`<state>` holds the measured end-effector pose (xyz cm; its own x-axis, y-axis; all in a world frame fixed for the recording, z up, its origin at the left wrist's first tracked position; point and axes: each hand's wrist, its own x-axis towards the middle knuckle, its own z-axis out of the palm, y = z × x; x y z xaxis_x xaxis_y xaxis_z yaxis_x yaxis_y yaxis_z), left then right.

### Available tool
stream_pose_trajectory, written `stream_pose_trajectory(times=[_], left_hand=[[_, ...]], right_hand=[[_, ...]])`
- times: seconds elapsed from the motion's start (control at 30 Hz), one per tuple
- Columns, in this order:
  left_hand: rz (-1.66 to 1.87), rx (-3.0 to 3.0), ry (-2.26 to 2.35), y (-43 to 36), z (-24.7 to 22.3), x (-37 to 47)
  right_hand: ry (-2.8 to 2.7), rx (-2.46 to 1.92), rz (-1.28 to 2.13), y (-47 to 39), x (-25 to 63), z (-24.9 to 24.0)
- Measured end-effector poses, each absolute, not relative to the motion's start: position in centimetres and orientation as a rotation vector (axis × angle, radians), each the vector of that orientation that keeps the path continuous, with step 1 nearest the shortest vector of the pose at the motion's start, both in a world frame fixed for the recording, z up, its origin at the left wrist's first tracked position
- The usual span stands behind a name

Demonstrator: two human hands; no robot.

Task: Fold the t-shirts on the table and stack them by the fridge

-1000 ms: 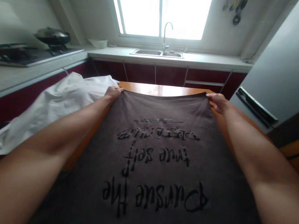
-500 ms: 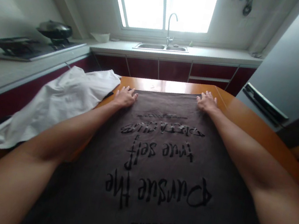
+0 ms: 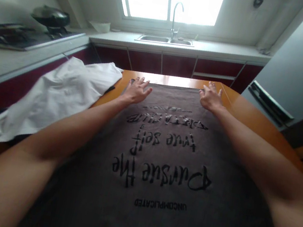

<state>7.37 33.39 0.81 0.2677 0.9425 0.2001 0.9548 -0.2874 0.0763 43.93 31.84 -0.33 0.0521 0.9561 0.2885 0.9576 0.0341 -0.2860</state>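
Note:
A dark grey T-shirt (image 3: 168, 151) lies spread on the wooden table, its printed lettering upside down to me. Its hem is at the far side, and the round neckline shows at the bottom edge of the view. My left hand (image 3: 137, 90) rests on the far left corner of the hem, fingers spread. On the far right corner lies my right hand (image 3: 210, 97), also with fingers apart. To the left of my left arm, a crumpled white garment (image 3: 67, 94) lies at the table's left side, with something dark under it.
The orange-brown table (image 3: 255, 126) has a curved right edge. Beyond it stands a counter (image 3: 224, 50) with a sink (image 3: 154, 39) and tap under a window. A stove with a wok (image 3: 51, 17) is at the left, a grey refrigerator (image 3: 299, 57) at the right.
My left hand has slid slightly right onto the shirt and spread its fingers. My right hand stays near its corner. The view has tilted down, bringing the neckline into sight.

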Motion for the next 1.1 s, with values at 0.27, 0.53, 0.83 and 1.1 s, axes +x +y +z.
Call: stream_pose_trajectory(times=[0.27,0.53,0.83,1.1], left_hand=[[-0.117,-2.937,-1.356,10.0,3.8,8.2],[-0.197,-3.084,-1.265,-7.0,1.7,6.9],[-0.316,-3.097,-1.217,-11.7,1.7,8.0],[-0.339,-3.123,-1.256,-10.5,3.3,8.4]], right_hand=[[-2.300,-1.424,0.136,9.7,36.9,3.9],[-2.428,-1.473,0.272,-8.4,35.9,-0.3],[-2.384,-1.492,0.246,-13.2,34.6,-0.7],[-2.290,-1.578,0.246,-11.2,33.0,2.8]])
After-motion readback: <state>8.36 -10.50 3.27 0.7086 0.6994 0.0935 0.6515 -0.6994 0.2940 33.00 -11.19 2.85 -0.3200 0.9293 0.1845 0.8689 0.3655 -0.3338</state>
